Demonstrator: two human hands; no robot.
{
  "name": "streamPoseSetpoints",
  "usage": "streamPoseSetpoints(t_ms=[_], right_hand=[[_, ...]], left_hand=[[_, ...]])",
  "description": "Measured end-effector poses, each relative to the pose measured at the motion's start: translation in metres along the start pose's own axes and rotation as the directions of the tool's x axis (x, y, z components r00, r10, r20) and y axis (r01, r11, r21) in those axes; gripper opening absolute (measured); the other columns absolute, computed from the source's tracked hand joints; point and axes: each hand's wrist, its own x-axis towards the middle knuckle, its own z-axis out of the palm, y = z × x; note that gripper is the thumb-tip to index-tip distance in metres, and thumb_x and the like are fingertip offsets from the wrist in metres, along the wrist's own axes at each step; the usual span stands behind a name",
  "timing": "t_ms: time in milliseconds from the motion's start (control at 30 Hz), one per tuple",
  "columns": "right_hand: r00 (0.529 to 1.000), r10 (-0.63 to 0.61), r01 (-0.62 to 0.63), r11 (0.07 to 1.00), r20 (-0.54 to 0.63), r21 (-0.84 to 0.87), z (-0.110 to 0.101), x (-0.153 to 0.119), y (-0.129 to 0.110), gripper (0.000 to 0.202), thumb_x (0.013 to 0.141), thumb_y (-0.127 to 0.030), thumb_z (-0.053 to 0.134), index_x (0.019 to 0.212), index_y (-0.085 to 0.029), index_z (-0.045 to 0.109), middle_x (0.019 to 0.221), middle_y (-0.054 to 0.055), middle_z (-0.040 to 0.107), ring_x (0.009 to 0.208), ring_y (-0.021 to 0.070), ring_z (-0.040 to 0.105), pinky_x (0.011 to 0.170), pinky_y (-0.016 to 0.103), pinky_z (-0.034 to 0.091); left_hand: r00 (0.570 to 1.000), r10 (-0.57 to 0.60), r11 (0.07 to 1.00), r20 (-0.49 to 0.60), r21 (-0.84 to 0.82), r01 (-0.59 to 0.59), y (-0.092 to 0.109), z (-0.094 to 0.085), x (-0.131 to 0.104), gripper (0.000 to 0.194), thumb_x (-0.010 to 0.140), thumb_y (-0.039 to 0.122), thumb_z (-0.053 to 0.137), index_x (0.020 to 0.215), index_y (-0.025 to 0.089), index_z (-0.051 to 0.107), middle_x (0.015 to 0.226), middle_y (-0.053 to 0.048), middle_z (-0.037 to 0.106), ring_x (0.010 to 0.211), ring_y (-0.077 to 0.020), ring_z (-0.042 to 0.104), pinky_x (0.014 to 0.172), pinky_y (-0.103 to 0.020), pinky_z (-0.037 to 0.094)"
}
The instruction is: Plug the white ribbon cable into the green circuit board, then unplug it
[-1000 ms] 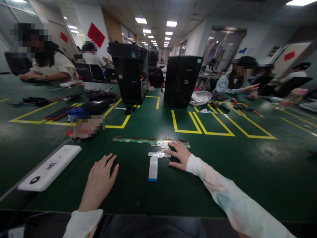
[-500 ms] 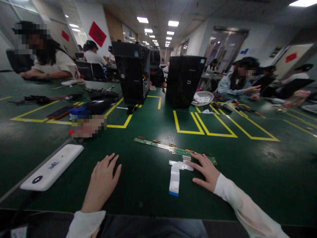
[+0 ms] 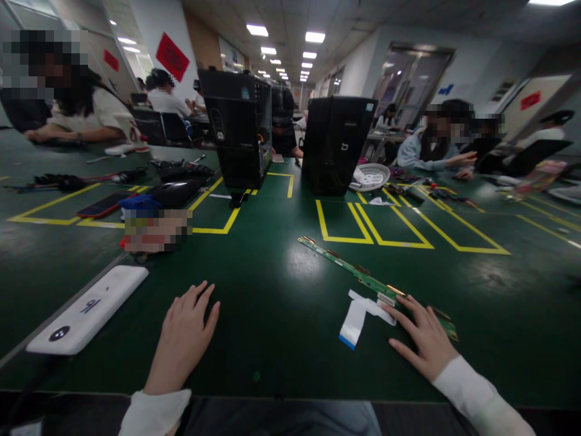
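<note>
A long, narrow green circuit board lies slantwise on the dark green tabletop, its right end nearest me. My right hand rests over that right part, fingers spread, with fingertips touching the board near a white connector. From there a white ribbon cable with a blue end bends toward me, flat on the table. Part of the board is hidden under my fingers. On the left, my left hand lies flat on the table with its fingers stretched out, holding nothing.
A white power bank with a cable lies at the left. Two black computer towers stand at the back. Yellow tape rectangles mark the table. Cables, a white basket and small parts lie farther off. Several people sit around.
The circuit board and its ribbon cable have slid right under my right hand and turned, the right end swinging toward me. My left hand has stayed in place.
</note>
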Motion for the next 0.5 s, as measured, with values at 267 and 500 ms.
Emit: streamPoseSetpoints(t_ms=[267,500], right_hand=[[0.978,0.2,-0.187,0.966,0.056,-0.177,0.004,-0.014,0.016,0.054,0.095,-0.053,0.035,0.142,-0.029,0.049,0.136,0.016,0.048,0.121,0.0358,0.053,0.095,0.057,0.046],[0.883,0.462,-0.424,0.857,0.076,-0.293,-0.007,-0.004,-0.004,0.058,0.096,-0.056,0.025,0.144,-0.032,0.044,0.137,0.014,0.047,0.122,0.0344,0.052,0.1,0.062,0.037]], left_hand=[[1.0,0.0,1.0,0.005,-0.004,0.0,-0.001,0.001,0.0,0.058,0.095,0.044,0.029,0.132,0.008,0.055,0.139,-0.018,0.054,0.129,-0.0354,0.049,0.106,-0.053,0.039],[1.0,0.003,1.0,0.01,-0.003,-0.003,-0.001,0.0,0.001,0.058,0.095,0.044,0.028,0.132,0.008,0.055,0.139,-0.018,0.054,0.128,-0.0355,0.049,0.105,-0.054,0.04]])
